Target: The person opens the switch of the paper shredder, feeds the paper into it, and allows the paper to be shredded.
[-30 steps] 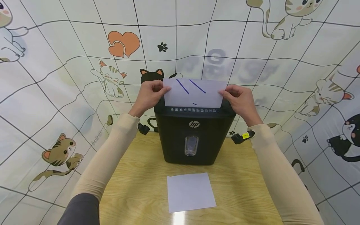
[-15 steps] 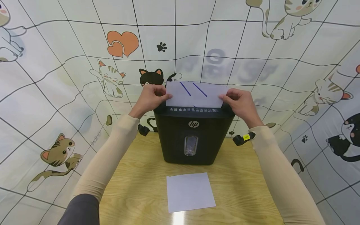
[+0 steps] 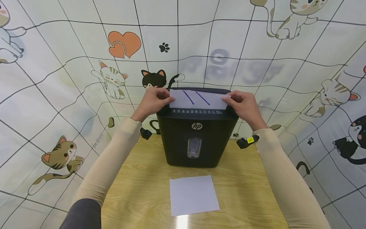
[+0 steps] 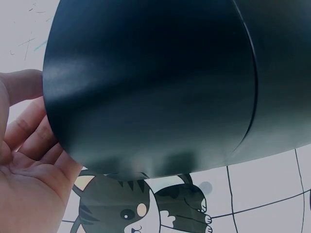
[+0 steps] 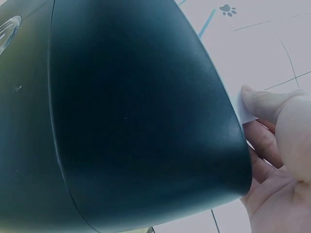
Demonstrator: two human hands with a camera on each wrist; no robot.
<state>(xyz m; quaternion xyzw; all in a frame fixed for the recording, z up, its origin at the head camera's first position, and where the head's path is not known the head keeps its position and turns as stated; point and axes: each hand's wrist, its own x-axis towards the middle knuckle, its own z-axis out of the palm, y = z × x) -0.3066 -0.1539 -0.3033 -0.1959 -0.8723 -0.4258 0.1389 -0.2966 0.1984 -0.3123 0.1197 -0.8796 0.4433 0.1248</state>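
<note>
A black HP paper shredder (image 3: 197, 140) stands upright at the back of the table. A white sheet of paper (image 3: 200, 99) with two blue pen strokes stands in its top slot, its lower part hidden inside. My left hand (image 3: 154, 101) pinches the sheet's left edge between thumb and fingers. At the right edge, my right hand (image 3: 243, 102) pinches it the same way. In the right wrist view a corner of the sheet shows under the thumb. The left wrist view has the shredder's side hiding the fingertips.
Another white sheet (image 3: 194, 195) lies flat on the wooden table (image 3: 137, 184) in front of the shredder. Behind and on both sides hangs a white grid-patterned cloth (image 3: 194, 38) with cartoon cats. Through the shredder's small window (image 3: 194, 148), shredded bits show.
The paper has sunk lower into the shredder's slot, its lowest pen mark now out of sight. Both hands keep hold of its edges and have come slightly down with it.
</note>
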